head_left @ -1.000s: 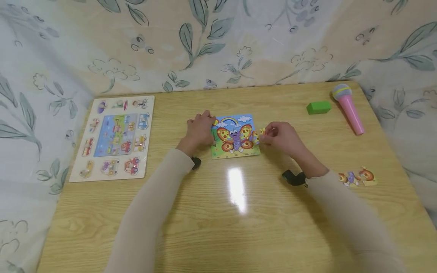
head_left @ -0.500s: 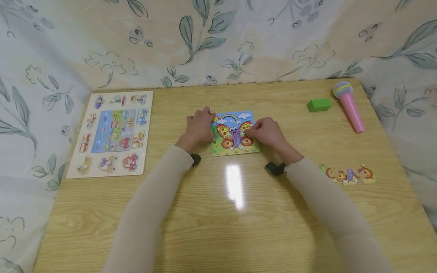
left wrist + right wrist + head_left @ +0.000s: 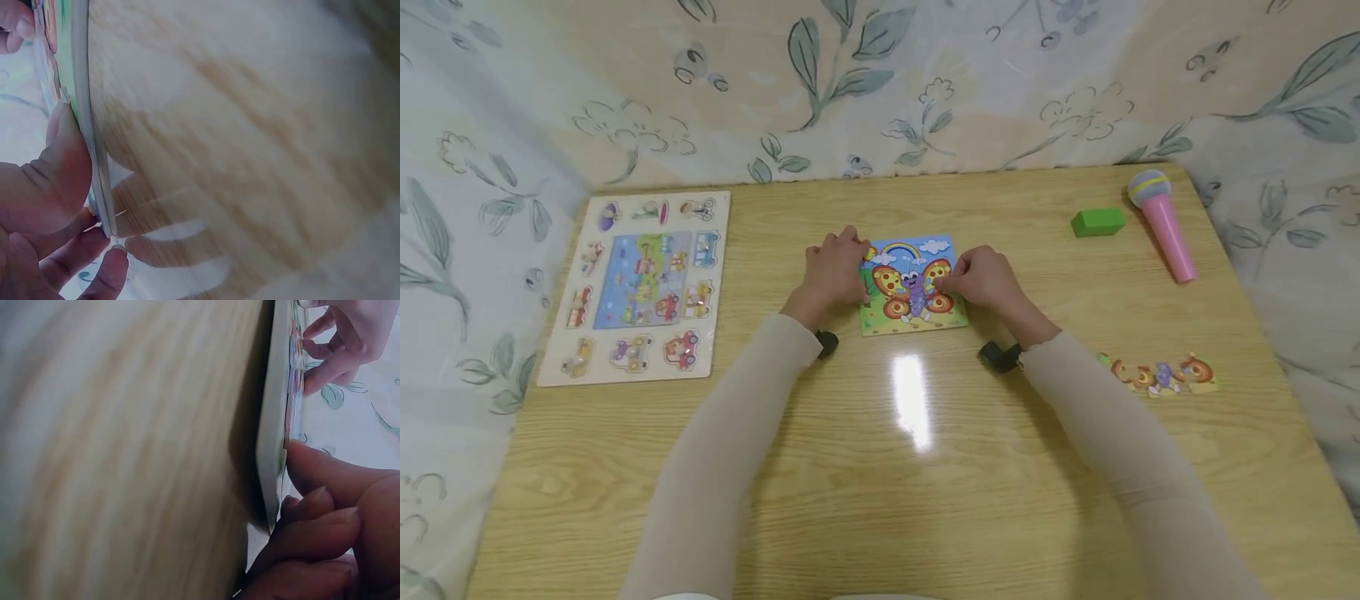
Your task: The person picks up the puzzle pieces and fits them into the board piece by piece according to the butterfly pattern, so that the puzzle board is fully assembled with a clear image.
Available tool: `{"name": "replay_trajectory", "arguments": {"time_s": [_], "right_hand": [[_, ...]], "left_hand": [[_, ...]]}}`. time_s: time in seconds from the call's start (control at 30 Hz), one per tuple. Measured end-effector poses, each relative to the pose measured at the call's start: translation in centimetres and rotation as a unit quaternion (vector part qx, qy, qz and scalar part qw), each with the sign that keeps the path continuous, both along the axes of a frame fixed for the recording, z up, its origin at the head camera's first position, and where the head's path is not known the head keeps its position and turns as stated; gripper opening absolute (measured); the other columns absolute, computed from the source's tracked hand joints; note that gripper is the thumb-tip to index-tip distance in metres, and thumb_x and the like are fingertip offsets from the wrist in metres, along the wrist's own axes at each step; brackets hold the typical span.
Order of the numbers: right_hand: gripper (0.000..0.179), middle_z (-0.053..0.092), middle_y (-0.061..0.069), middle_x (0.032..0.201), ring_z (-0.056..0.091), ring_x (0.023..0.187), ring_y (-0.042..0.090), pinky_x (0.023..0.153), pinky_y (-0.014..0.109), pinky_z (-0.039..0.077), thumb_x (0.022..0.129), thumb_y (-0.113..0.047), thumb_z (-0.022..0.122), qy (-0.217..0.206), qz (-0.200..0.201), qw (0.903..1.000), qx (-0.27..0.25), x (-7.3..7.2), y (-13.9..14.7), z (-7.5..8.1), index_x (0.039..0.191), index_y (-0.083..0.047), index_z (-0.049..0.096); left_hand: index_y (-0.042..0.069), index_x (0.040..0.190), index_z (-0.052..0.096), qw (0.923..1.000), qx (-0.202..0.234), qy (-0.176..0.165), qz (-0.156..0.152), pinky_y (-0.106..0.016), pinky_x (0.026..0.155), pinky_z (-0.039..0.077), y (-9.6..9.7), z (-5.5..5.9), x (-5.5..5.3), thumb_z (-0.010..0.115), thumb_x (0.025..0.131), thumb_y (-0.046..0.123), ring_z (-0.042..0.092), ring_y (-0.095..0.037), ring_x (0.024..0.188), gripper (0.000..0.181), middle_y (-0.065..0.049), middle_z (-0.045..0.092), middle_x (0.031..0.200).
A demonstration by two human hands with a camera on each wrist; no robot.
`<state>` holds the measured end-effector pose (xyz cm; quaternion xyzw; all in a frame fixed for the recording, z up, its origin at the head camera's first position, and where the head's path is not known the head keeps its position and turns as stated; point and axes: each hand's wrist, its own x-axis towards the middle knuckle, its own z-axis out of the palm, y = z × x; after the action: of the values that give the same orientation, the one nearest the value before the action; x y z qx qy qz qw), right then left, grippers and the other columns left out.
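A butterfly jigsaw puzzle (image 3: 910, 310) with a rainbow and clouds lies flat at the table's middle. My left hand (image 3: 833, 271) holds its left side, the thumb (image 3: 65, 169) along the near part of that edge and the other fingers round the far corner. At the right side, my right hand (image 3: 988, 279) has its thumb on the upper right wing, on a spotted wing piece mostly hidden under the fingertips. The right wrist view shows this thumb (image 3: 325, 469) against the puzzle's top, with the other fingers curled by the board's edge.
Loose butterfly puzzle pieces (image 3: 1197, 372) lie in a row by my right forearm. A vehicle peg puzzle board (image 3: 721, 275) lies at the left. At the back right are a green block (image 3: 1097, 222) and a pink toy microphone (image 3: 1170, 237). A floral cloth hangs behind the table (image 3: 880, 500).
My right hand has moved left, bringing a spotted wing piece from beside the puzzle onto its right wing. My left hand has stayed at the left edge. The head view has shifted slightly.
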<state>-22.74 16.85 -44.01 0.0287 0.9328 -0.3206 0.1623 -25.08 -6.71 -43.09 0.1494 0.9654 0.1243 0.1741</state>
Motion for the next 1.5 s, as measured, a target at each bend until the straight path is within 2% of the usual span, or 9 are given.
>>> {"name": "replay_trajectory", "arguments": {"time_s": [0.3, 0.5, 0.7, 0.83, 0.93, 1.07, 1.13, 1.27, 1.5], "right_hand": [[0.031, 0.054, -0.001, 0.064, 0.047, 0.062, 0.017, 0.053, 0.027, 0.035, 0.084, -0.034, 0.071, 0.005, 0.013, 0.9999, -0.001, 0.1, 0.1, 0.2, 0.070, -0.008, 0.061], [0.027, 0.052, 0.000, 0.063, 0.045, 0.058, 0.017, 0.053, 0.029, 0.035, 0.092, -0.032, 0.062, 0.033, 0.066, 0.9973, -0.003, 1.4, 0.5, 0.5, 0.080, -0.008, 0.061], [0.026, 0.061, 0.006, 0.072, 0.052, 0.064, 0.020, 0.058, 0.032, 0.040, 0.094, -0.034, 0.058, 0.056, 0.091, 0.9940, 0.023, 4.8, 3.7, 2.5, 0.090, -0.009, 0.066], [0.027, 0.066, 0.009, 0.081, 0.056, 0.068, 0.019, 0.062, 0.032, 0.042, 0.094, -0.033, 0.059, 0.065, 0.081, 0.9934, 0.048, 7.7, 8.5, 4.2, 0.100, -0.007, 0.067], [0.035, 0.066, 0.012, 0.088, 0.057, 0.062, 0.017, 0.059, 0.032, 0.043, 0.094, -0.033, 0.059, 0.043, 0.061, 0.9945, 0.074, 10.0, 12.5, 4.8, 0.112, -0.004, 0.064], [0.048, 0.064, 0.019, 0.098, 0.062, 0.066, 0.023, 0.055, 0.033, 0.046, 0.093, -0.034, 0.061, -0.005, 0.052, 0.9934, 0.102, 12.2, 16.1, 4.4, 0.124, 0.002, 0.055], [0.052, 0.063, 0.025, 0.104, 0.064, 0.079, 0.033, 0.060, 0.039, 0.048, 0.091, -0.034, 0.063, -0.017, 0.055, 0.9924, 0.109, 12.7, 16.9, 3.9, 0.125, 0.004, 0.053], [0.053, 0.060, 0.031, 0.108, 0.059, 0.095, 0.044, 0.072, 0.052, 0.047, 0.086, -0.029, 0.071, -0.016, 0.066, 0.9912, 0.114, 13.2, 17.2, 2.6, 0.122, 0.006, 0.055], [0.047, 0.057, 0.029, 0.098, 0.051, 0.092, 0.044, 0.075, 0.055, 0.041, 0.079, -0.023, 0.077, 0.021, 0.045, 0.9884, 0.144, 14.0, 16.6, 1.2, 0.108, 0.009, 0.058]], "left_hand": [[0.012, 0.146, 0.042, 1.0000, -0.002, -0.002, 0.009, -0.058, 0.104, 0.029, 0.2, 0.1, 0.0, 0.083, 0.070, 0.025, 0.039, -0.029, 0.119, 0.087, -0.006, 0.041, 0.131], [0.012, 0.146, 0.042, 1.0000, -0.005, -0.004, 0.007, -0.058, 0.104, 0.029, 0.1, 0.2, 0.1, 0.083, 0.071, 0.026, 0.039, -0.030, 0.120, 0.087, -0.007, 0.041, 0.132], [0.012, 0.146, 0.042, 0.9999, -0.007, -0.005, 0.012, -0.058, 0.104, 0.029, -0.1, 0.2, 0.1, 0.083, 0.071, 0.026, 0.039, -0.030, 0.118, 0.086, -0.008, 0.040, 0.132], [0.011, 0.146, 0.042, 1.0000, -0.006, -0.002, 0.003, -0.059, 0.103, 0.029, 0.0, 0.1, 0.0, 0.083, 0.071, 0.027, 0.039, -0.030, 0.117, 0.087, -0.008, 0.040, 0.132], [0.011, 0.146, 0.041, 1.0000, -0.002, -0.005, 0.000, -0.059, 0.103, 0.029, 0.1, 0.0, -0.1, 0.083, 0.071, 0.027, 0.039, -0.030, 0.117, 0.087, -0.008, 0.040, 0.132], [0.011, 0.146, 0.041, 1.0000, -0.002, -0.007, 0.002, -0.059, 0.103, 0.029, -0.1, 0.0, -0.2, 0.082, 0.071, 0.028, 0.038, -0.030, 0.118, 0.087, -0.009, 0.040, 0.132], [0.011, 0.146, 0.041, 1.0000, -0.006, -0.006, 0.005, -0.059, 0.103, 0.029, -0.2, 0.1, -0.2, 0.082, 0.071, 0.028, 0.038, -0.031, 0.118, 0.087, -0.009, 0.040, 0.132], [0.011, 0.146, 0.041, 0.9999, -0.010, -0.003, 0.011, -0.059, 0.103, 0.029, -0.3, 0.2, -0.3, 0.082, 0.072, 0.027, 0.038, -0.031, 0.119, 0.087, -0.008, 0.039, 0.133], [0.012, 0.147, 0.039, 0.9998, -0.011, -0.015, -0.003, -0.059, 0.105, 0.027, 0.2, 0.2, -0.4, 0.081, 0.073, 0.028, 0.037, -0.031, 0.120, 0.086, -0.008, 0.038, 0.134]]}}
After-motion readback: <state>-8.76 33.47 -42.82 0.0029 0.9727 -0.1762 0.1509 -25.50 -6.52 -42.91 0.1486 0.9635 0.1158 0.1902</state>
